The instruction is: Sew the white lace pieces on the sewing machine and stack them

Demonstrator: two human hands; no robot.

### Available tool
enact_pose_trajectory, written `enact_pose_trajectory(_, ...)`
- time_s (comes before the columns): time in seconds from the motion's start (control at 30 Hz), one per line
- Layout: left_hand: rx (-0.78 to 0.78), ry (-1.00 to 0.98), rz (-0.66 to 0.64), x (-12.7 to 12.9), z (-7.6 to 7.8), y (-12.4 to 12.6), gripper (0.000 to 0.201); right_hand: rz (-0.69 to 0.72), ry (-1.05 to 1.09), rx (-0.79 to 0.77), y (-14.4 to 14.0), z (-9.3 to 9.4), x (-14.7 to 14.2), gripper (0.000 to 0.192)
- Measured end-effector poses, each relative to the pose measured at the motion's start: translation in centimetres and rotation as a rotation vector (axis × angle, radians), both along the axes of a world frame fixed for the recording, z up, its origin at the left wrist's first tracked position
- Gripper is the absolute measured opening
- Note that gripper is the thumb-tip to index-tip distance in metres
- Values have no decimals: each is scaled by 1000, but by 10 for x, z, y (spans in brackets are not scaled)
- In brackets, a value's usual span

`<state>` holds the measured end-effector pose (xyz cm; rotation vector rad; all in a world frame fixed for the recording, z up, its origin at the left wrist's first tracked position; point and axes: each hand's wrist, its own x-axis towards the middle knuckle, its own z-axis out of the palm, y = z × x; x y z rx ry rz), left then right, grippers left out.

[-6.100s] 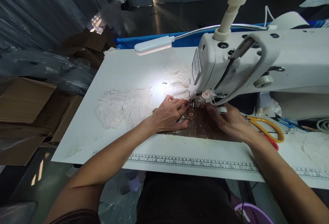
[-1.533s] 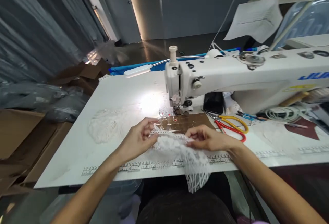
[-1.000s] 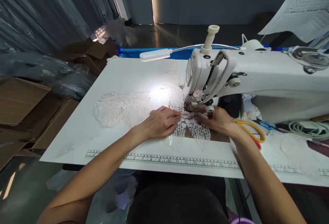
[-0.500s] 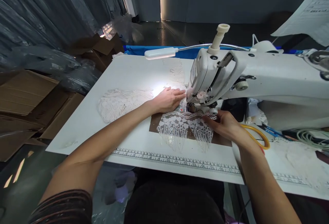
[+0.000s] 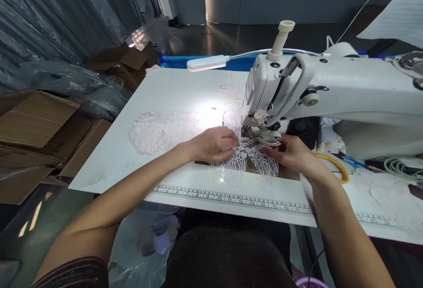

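Observation:
White lace trim (image 5: pixel 243 159) with a long fringe lies at the needle end of the white sewing machine (image 5: pixel 264 90), its scalloped edge beside the presser foot. My left hand (image 5: pixel 216 145) pinches the trim's left part, fingers bent. On the other side, my right hand (image 5: pixel 291 153) grips the right part between thumb and fingers, close to the foot. A brown plate (image 5: pixel 289 172) shows under the fringe. More white lace (image 5: pixel 161 131) rests on the table to the left of my left hand.
A lamp (image 5: pixel 206 63) on a bendy arm lights the white table (image 5: pixel 112 164). A printed ruler (image 5: pixel 231 199) runs along its front edge. Yellow-handled scissors (image 5: pixel 333 167) and a coiled cord (image 5: pixel 403 169) lie at right. Cardboard boxes (image 5: pixel 36 125) stand at left.
My left hand has moved from lying flat beside the needle toward me, and its fingers have curled onto the lace. My right hand stays at the lace's right part.

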<state>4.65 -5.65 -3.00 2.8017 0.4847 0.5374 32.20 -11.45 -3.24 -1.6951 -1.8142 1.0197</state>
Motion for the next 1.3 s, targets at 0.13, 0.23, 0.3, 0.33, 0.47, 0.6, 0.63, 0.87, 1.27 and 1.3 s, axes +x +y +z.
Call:
enact_pose_trajectory(0.13, -43, 10, 7, -8, 0, -22, 27, -22, 183, -68, -2, 1, -11, 34)
enact_pose_trajectory(0.23, -264, -98, 134, -12, 7, -27, 33, -49, 295, -99, -4, 5, -24, 33)
enact_pose_trajectory(0.3, -526, -158, 222, -14, 14, -31, 43, -62, 369, -140, -5, 8, -35, 36)
enact_pose_trajectory(0.33, -676, -176, 253, -14, 18, -33, 50, -62, 403, -164, -5, 9, -42, 39)
enact_pose_trajectory(0.47, -1039, -182, 378, -13, 23, -41, 74, 62, 478, -223, -3, 12, -62, 47)
enact_pose_trajectory(0.6, -842, -94, 555, -8, 18, -48, 74, 69, 142, -19, -1, 11, -54, 39)
enact_pose_trajectory(0.63, -800, -86, 555, -7, 17, -49, 68, 50, 20, 80, -1, 9, -50, 36)
enact_pose_trajectory(0.87, -734, -72, 552, -9, 15, -48, 51, 384, -355, 616, -8, -16, -40, 37)
enact_pose_trajectory(1.27, -816, -24, 608, -15, 16, -36, 55, 285, -420, 621, -14, -30, -47, 42)
enact_pose_trajectory(1.3, -824, -20, 605, -15, 16, -36, 56, 283, -430, 620, -14, -30, -48, 42)
